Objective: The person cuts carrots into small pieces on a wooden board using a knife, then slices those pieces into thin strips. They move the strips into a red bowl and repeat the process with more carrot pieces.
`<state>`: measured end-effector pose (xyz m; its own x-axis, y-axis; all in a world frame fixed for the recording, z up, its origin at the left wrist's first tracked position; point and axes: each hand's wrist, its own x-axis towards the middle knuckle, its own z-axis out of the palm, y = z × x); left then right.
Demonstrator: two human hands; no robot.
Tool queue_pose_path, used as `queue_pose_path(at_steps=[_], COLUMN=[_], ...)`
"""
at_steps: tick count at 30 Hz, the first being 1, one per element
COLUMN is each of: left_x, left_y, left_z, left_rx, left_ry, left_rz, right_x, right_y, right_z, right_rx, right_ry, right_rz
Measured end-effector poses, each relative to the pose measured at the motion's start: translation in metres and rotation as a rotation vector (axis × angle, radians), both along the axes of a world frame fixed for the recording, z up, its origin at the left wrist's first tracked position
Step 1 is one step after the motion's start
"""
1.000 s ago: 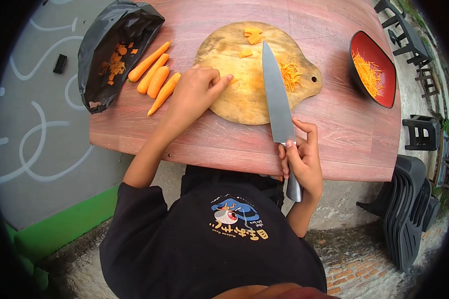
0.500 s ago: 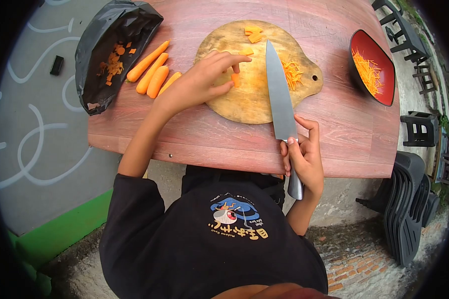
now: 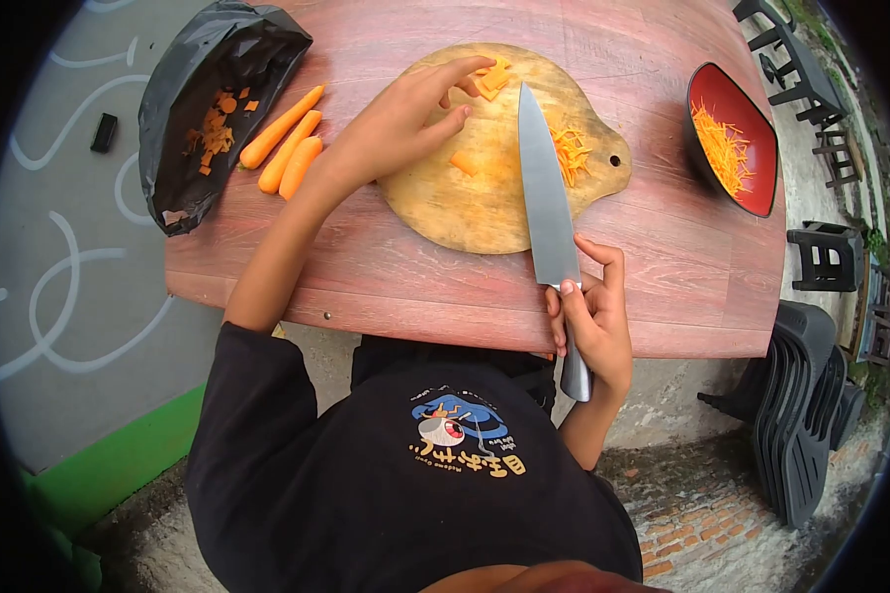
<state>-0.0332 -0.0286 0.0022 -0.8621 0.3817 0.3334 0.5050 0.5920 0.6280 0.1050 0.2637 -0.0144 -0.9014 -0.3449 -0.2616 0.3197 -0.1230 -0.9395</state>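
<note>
My right hand (image 3: 595, 321) is closed around the handle of a large chef's knife (image 3: 550, 188). The blade lies over the round wooden cutting board (image 3: 445, 222), its tip pointing away from me. Over the board's left part reaches my left hand (image 3: 405, 119), thumb and fingers apart, with the fingertips right at a small stack of carrot slices (image 3: 491, 81) near the far edge. One more carrot slice (image 3: 464, 162) lies alone mid-board. Shredded carrot (image 3: 570, 153) is heaped just right of the blade.
Peeled whole carrots (image 3: 289, 138) lie left of the board, partly behind my left forearm. Beside them a black plastic bag (image 3: 267, 49) holds carrot scraps. A red-and-black bowl (image 3: 756, 148) of carrot shreds stands at the right. Stacked dark chairs (image 3: 796, 425) are beyond the table's right corner.
My left hand has moved away from me across the board to the slices at the far edge. A slice there has joined the others. The knife stays in my right hand.
</note>
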Motion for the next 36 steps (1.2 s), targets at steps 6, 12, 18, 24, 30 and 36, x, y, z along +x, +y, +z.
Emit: queue_pose_path(at_steps=[6, 12, 18, 24, 30, 36], left_x=[0.039, 0.066, 0.065, 0.073, 0.077, 0.082], left_y=[0.004, 0.030, 0.035, 0.044, 0.051, 0.061], left_z=[0.008, -0.011, -0.016, -0.019, -0.021, -0.026], left_rx=[-0.140, -0.038, 0.096, 0.004, 0.057, -0.017], left_ry=[-0.040, 0.023, -0.020, 0.091, 0.068, 0.091], left_rz=[0.134, 0.296, 0.143, 0.169, 0.217, 0.290], right_x=[0.000, -0.001, -0.001, 0.009, 0.009, 0.003], right_y=[-0.001, -0.012, -0.027, -0.049, -0.049, -0.058], right_z=[0.000, 0.009, 0.036, 0.048, 0.049, 0.042], right_rx=[-0.022, 0.170, 0.437, 0.748, 0.889, 0.917], right_ry=[-0.026, -0.025, 0.095, 0.481, 0.499, 0.491], right_rz=[-0.023, -0.032, -0.027, -0.028, 0.143, 0.079])
